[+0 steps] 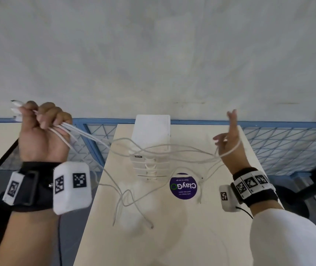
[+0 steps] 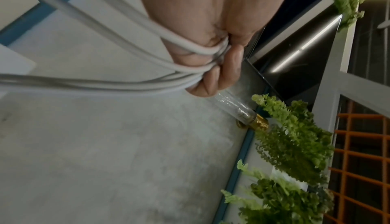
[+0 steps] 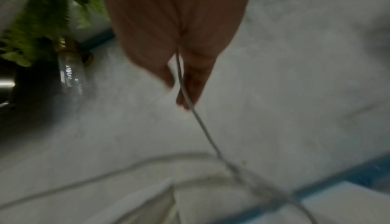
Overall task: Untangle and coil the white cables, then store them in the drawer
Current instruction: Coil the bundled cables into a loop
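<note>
Above the pale table (image 1: 172,237), the left hand (image 1: 42,131) is fisted round the plug ends of the white cables (image 1: 153,150), lifted, I judge, so the tangle hangs free. The right hand (image 1: 228,139) — fingers loosely spread — has one strand looped over it, likely teasing it apart. Slack trails across the tabletop beside a purple sticker (image 1: 183,186) and the small white drawer unit (image 1: 151,146), drawers closed — grey concrete wall behind, blue mesh partition (image 1: 287,143) alongside.
</note>
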`<state>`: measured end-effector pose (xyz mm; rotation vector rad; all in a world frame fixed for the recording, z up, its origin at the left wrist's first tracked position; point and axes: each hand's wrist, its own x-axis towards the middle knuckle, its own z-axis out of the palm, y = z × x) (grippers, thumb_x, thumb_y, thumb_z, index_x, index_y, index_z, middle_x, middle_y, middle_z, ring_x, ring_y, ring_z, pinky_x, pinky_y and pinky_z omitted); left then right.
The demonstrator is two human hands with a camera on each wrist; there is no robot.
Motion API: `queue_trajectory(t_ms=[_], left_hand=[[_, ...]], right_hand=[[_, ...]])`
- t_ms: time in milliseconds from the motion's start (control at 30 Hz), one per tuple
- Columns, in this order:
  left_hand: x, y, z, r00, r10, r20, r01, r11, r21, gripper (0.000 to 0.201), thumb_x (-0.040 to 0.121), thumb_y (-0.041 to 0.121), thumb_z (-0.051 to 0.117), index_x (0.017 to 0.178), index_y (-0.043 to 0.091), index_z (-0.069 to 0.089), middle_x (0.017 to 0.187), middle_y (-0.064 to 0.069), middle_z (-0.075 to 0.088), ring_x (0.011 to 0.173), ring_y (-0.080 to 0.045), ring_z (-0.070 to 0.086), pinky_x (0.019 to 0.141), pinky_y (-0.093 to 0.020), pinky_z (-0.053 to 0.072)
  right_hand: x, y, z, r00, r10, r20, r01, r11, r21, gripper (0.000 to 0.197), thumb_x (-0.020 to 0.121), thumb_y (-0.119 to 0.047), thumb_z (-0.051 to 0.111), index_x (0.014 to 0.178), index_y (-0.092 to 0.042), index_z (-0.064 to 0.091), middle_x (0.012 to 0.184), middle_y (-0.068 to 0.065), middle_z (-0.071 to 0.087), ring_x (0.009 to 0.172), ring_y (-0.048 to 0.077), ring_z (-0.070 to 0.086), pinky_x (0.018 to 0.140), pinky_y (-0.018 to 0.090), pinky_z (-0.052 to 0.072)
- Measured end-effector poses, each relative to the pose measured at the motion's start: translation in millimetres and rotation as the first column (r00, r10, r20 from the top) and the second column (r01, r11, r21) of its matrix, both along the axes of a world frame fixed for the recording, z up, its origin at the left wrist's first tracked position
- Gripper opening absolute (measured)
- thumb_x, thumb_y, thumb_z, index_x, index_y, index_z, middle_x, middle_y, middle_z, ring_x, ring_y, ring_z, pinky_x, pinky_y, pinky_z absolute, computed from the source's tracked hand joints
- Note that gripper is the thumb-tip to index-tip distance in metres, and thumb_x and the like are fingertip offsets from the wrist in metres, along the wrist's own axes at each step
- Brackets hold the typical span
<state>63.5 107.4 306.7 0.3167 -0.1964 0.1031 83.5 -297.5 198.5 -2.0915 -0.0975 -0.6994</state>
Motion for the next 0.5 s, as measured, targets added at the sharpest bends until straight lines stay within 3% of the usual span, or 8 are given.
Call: queue_trajectory(t_ms=[67, 200, 267, 300, 333, 400, 467, 500], left_hand=[[2.6, -4.8, -6.0, 0.998, -0.066, -0.012, 0.065, 0.998, -0.022, 0.033, 0.1, 0.029, 0.032, 0.086, 0.004, 0.049, 0.067, -0.017, 0.048, 0.054, -0.028, 0.048, 0.063, -0.029, 0.027], [6.9, -16.3, -11.3, 0.984, -0.177, 0.033, 0.178, 0.983, -0.044, 0.033, 0.099, 0.032, 0.033, 0.087, 0.007, 0.051, 0.066, -0.014, 0.049, 0.053, -0.024, 0.048, 0.061, -0.031, 0.033], [9.2, -27.1, -15.7, 0.975, -0.216, 0.062, 0.217, 0.976, -0.013, 0.033, 0.099, 0.033, 0.031, 0.089, 0.009, 0.052, 0.066, -0.012, 0.05, 0.054, -0.022, 0.05, 0.061, -0.031, 0.038], [8.4, -34.3, -17.1, 0.968, -0.237, 0.08, 0.237, 0.971, 0.014, 0.032, 0.099, 0.033, 0.032, 0.089, 0.01, 0.052, 0.066, -0.011, 0.051, 0.055, -0.021, 0.051, 0.061, -0.031, 0.039], [7.1, -42.7, -18.7, 0.965, -0.248, 0.09, 0.244, 0.968, 0.053, 0.029, 0.098, 0.033, 0.035, 0.089, 0.012, 0.052, 0.065, -0.009, 0.052, 0.054, -0.019, 0.051, 0.061, -0.029, 0.04], [2.7, -61.0, -23.4, 0.972, -0.23, 0.045, 0.217, 0.956, 0.198, 0.024, 0.095, 0.034, 0.037, 0.083, 0.019, 0.052, 0.06, 0.001, 0.05, 0.05, -0.011, 0.047, 0.057, -0.022, 0.041], [-5.7, -78.6, -28.6, 0.989, -0.144, -0.029, 0.144, 0.912, 0.384, 0.027, 0.093, 0.038, 0.032, 0.076, 0.025, 0.049, 0.053, 0.009, 0.044, 0.044, -0.004, 0.04, 0.051, -0.016, 0.039], [-10.4, -87.7, -31.9, 0.99, -0.125, -0.059, 0.139, 0.89, 0.435, 0.029, 0.092, 0.039, 0.029, 0.074, 0.026, 0.049, 0.051, 0.01, 0.043, 0.042, -0.004, 0.038, 0.049, -0.016, 0.038]], right_hand=[[-4.2, -3.7, 16.9, 0.987, -0.006, 0.158, 0.004, 1.0, 0.011, 0.083, 0.077, 0.019, 0.026, 0.145, -0.024, 0.007, 0.15, 0.014, 0.03, 0.069, 0.008, 0.063, 0.074, 0.019, 0.055], [1.0, -9.3, 40.7, 0.95, -0.043, 0.308, 0.047, 0.999, -0.005, 0.062, 0.083, 0.018, 0.027, 0.139, -0.008, 0.032, 0.139, 0.01, 0.038, 0.1, -0.005, 0.059, 0.09, 0.015, 0.049], [3.9, -11.0, 25.5, 1.0, -0.028, 0.002, 0.028, 0.992, -0.124, 0.061, 0.082, 0.018, 0.034, 0.136, -0.01, 0.038, 0.134, 0.001, 0.047, 0.117, -0.005, 0.047, 0.097, 0.025, 0.046], [2.3, -13.6, 10.1, 0.971, -0.085, -0.223, 0.013, 0.952, -0.307, 0.064, 0.082, 0.015, 0.038, 0.137, -0.017, 0.039, 0.138, 0.0, 0.046, 0.128, 0.007, 0.04, 0.103, 0.036, 0.042], [-2.3, -16.3, -6.7, 0.882, -0.196, -0.428, -0.075, 0.84, -0.538, 0.061, 0.084, 0.01, 0.041, 0.134, -0.024, 0.045, 0.148, 0.003, 0.036, 0.138, 0.02, 0.028, 0.11, 0.05, 0.031], [-13.5, -19.2, -28.5, 0.527, -0.426, -0.735, -0.431, 0.611, -0.664, 0.043, 0.089, -0.007, 0.048, 0.12, -0.035, 0.058, 0.158, 0.003, 0.012, 0.145, 0.033, 0.0, 0.113, 0.065, 0.002], [-29.2, -10.1, -30.7, 0.3, -0.476, -0.827, -0.554, 0.619, -0.557, 0.027, 0.088, -0.018, 0.054, 0.11, -0.031, 0.063, 0.155, 0.001, 0.024, 0.146, 0.03, 0.001, 0.111, 0.064, -0.005], [-36.0, -3.3, -27.6, 0.313, -0.461, -0.83, -0.532, 0.639, -0.555, 0.022, 0.086, -0.019, 0.055, 0.103, -0.028, 0.065, 0.148, -0.001, 0.037, 0.145, 0.026, 0.012, 0.111, 0.063, -0.004]])
